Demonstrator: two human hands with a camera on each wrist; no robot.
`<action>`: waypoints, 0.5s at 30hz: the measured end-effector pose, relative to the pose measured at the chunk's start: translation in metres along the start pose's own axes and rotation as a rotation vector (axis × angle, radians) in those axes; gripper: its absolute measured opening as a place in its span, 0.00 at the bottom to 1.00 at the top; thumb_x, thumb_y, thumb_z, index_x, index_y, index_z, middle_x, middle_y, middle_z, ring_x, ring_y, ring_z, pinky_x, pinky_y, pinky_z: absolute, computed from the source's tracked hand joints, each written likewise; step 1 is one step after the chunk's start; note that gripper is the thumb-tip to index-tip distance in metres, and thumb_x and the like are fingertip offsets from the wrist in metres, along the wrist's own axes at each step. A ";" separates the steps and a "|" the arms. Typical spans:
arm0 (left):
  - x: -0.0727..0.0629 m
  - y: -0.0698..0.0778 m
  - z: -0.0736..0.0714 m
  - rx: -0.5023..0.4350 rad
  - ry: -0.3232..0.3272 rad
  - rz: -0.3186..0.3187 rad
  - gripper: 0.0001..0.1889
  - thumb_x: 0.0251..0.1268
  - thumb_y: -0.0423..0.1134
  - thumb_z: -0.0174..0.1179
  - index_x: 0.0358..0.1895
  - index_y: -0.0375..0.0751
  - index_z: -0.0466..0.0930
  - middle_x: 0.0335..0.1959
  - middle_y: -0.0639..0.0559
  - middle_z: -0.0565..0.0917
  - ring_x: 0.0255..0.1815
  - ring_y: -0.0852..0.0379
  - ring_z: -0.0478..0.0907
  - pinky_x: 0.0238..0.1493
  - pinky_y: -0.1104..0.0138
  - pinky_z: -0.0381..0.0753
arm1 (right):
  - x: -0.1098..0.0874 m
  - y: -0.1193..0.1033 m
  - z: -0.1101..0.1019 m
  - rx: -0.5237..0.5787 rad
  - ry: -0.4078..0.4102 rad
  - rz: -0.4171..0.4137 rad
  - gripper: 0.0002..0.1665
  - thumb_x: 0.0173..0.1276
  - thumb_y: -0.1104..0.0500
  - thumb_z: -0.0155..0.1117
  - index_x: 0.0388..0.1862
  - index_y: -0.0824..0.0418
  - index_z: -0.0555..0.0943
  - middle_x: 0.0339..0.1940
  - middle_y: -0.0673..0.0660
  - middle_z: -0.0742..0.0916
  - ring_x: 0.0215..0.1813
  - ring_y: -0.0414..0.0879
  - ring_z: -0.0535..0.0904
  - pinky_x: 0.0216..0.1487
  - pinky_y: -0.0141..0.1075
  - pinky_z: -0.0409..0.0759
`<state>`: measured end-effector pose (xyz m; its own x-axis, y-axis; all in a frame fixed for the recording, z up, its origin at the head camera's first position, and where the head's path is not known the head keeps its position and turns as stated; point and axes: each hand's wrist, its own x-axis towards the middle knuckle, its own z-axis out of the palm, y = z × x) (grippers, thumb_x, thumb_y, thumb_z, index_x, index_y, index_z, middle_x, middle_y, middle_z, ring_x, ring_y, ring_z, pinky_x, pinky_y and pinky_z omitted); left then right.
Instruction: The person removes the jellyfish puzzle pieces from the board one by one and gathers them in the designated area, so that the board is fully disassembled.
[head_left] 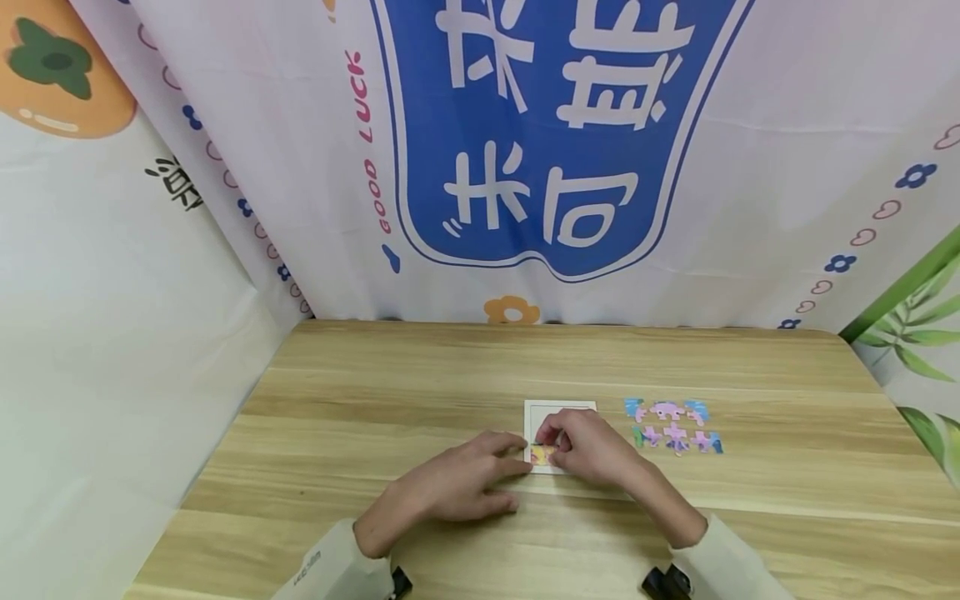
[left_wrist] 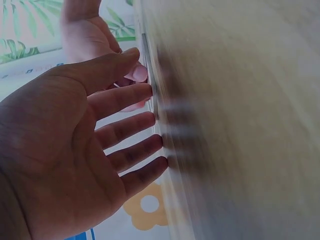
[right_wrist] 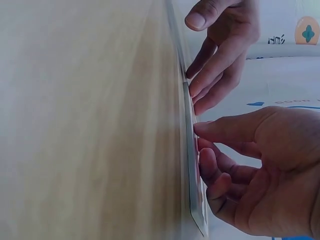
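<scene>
Tray (head_left: 559,404): yellow section (head_left: 538,455) in
Pieces (head_left: 667,409), centre-right: six loose
Your left hand (head_left: 472,477): fingers straight
Right hand (head_left: 594,446): fingers bent, grip unclear

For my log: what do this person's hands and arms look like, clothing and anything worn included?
The left hand and right hand are ungloved. Both sleeves are pale cream and end short of the wrists. The left sleeve carries small dark lettering, too small to read. A black item shows at the right sleeve's cuff, another at the left's.
</scene>
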<state>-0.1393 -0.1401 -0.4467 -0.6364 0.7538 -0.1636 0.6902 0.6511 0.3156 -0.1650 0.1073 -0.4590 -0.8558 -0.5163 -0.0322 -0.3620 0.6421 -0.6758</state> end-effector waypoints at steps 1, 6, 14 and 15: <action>0.000 0.000 0.000 0.001 0.002 0.001 0.26 0.79 0.52 0.65 0.74 0.52 0.80 0.81 0.50 0.71 0.82 0.52 0.68 0.80 0.56 0.74 | 0.000 -0.001 0.000 0.001 0.001 0.007 0.13 0.63 0.72 0.74 0.41 0.57 0.88 0.37 0.49 0.88 0.36 0.38 0.77 0.39 0.30 0.78; 0.000 0.001 -0.002 -0.009 -0.002 -0.002 0.25 0.78 0.53 0.65 0.73 0.52 0.81 0.81 0.50 0.72 0.81 0.51 0.68 0.79 0.56 0.75 | 0.001 -0.003 0.001 0.019 0.001 0.025 0.14 0.63 0.73 0.74 0.42 0.57 0.87 0.36 0.50 0.88 0.36 0.39 0.78 0.39 0.30 0.78; 0.000 -0.001 -0.003 -0.034 -0.020 -0.010 0.25 0.78 0.53 0.65 0.73 0.53 0.81 0.81 0.52 0.72 0.82 0.52 0.68 0.79 0.56 0.74 | 0.001 0.002 0.002 0.076 0.000 0.017 0.16 0.62 0.74 0.72 0.46 0.60 0.86 0.35 0.51 0.87 0.37 0.39 0.79 0.39 0.29 0.79; 0.000 -0.001 -0.003 -0.038 -0.022 -0.011 0.25 0.78 0.53 0.65 0.73 0.53 0.81 0.81 0.52 0.71 0.82 0.52 0.68 0.79 0.56 0.74 | 0.001 0.003 0.002 0.083 0.000 0.012 0.16 0.62 0.74 0.72 0.46 0.61 0.86 0.35 0.51 0.86 0.37 0.39 0.79 0.39 0.29 0.79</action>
<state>-0.1415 -0.1409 -0.4443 -0.6357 0.7489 -0.1873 0.6696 0.6557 0.3489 -0.1663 0.1073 -0.4620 -0.8601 -0.5084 -0.0408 -0.3193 0.5990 -0.7344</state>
